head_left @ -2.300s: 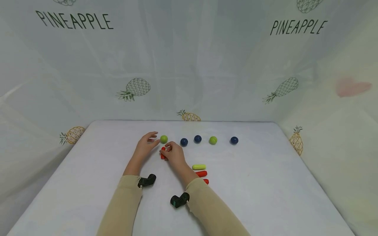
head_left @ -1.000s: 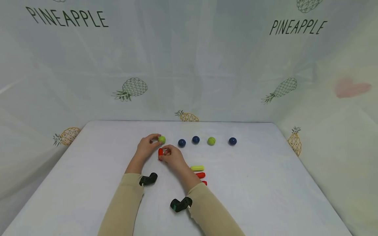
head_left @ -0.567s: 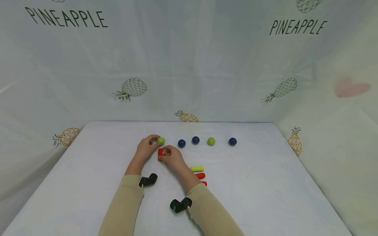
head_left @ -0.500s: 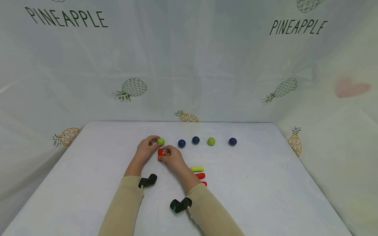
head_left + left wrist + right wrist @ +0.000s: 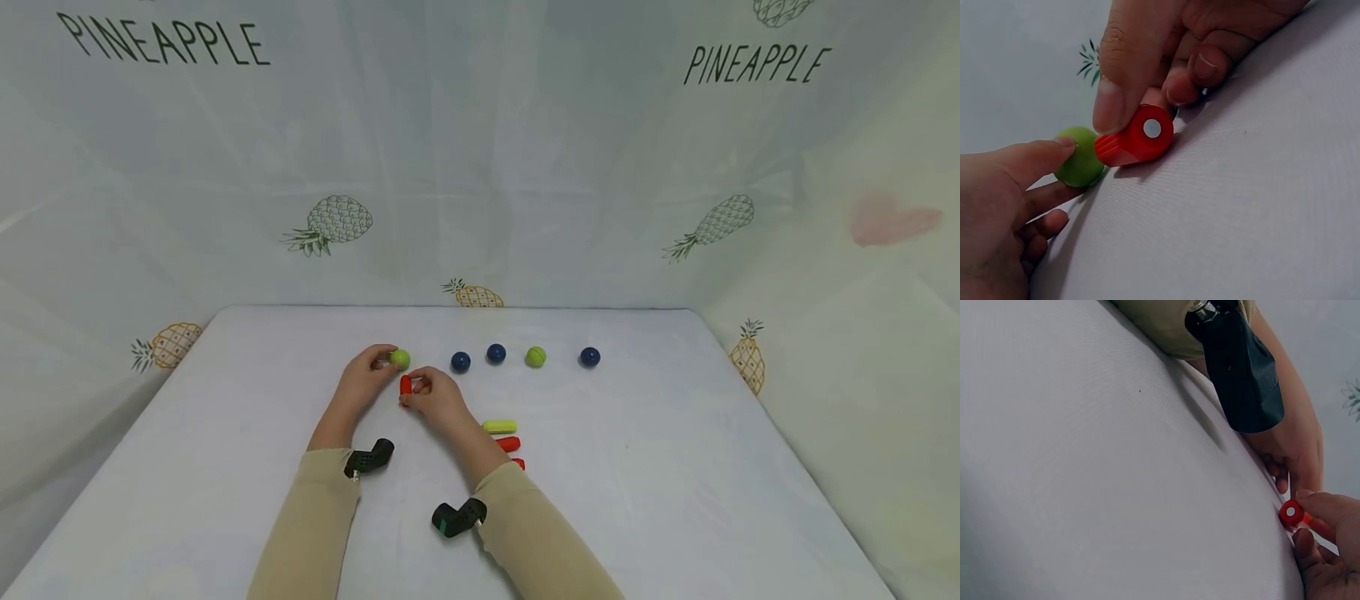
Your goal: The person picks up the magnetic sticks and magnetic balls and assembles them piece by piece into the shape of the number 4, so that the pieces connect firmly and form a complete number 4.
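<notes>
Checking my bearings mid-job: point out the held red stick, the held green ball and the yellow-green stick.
Held red stick [image 5: 1134, 140], left wrist view, side near white-centred end.
Held green ball [image 5: 1083, 161], left wrist view, visible middle.
Yellow-green stick [image 5: 500, 427], head view, mid-length.

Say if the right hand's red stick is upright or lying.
Lying on its side: in the left wrist view, the right hand pinches the red stick, whose round end faces sideways.

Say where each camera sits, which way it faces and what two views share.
Head: on the head, facing forward and down at the tabletop; left hand, right hand, sleeves show.
Left wrist: on that wrist, looking at the red stick and green ball; both hands show.
Right wrist: on that wrist, looking across the tabletop; both hands show.
Wrist views share that stick.
</notes>
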`<state>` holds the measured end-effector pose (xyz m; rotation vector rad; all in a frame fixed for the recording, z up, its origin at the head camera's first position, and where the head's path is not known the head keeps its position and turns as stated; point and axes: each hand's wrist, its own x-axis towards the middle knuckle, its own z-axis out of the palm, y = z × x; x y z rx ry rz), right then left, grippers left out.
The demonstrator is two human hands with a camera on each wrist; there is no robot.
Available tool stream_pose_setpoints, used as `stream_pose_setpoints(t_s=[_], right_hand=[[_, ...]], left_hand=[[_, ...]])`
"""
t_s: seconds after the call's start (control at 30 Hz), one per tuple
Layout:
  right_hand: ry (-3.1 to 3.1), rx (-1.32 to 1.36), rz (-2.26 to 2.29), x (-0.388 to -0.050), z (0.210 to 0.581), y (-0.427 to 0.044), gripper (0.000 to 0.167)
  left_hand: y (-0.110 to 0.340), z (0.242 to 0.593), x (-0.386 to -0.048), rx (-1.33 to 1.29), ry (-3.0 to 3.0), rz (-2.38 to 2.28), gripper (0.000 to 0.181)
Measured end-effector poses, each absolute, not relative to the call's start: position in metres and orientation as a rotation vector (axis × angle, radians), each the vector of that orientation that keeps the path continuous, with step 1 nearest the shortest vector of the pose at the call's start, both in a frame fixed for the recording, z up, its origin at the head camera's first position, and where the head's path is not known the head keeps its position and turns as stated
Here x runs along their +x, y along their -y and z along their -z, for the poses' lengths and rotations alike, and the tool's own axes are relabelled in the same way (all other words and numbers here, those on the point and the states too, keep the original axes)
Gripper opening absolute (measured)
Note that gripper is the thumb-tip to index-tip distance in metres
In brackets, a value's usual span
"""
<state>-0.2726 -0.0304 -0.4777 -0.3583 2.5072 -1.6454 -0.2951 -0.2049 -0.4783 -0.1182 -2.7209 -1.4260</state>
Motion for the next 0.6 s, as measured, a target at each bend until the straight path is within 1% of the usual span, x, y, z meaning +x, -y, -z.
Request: stream_pose_setpoints(t_s=[0.4, 0.6], right_hand=[[-2.519, -0.403, 1.597, -0.2763, 0.4810, 0.0315, 0.045], [-2.531, -0.414, 1.562, -0.2756, 0.4795, 0.0317, 0.046]], left_hand=[[0.2064, 0.4789, -0.2954, -0.075, 2.742, 1.404, 0.043], [0.2054, 0.4783, -0.2947, -0.111, 2.740, 1.403, 0.043]])
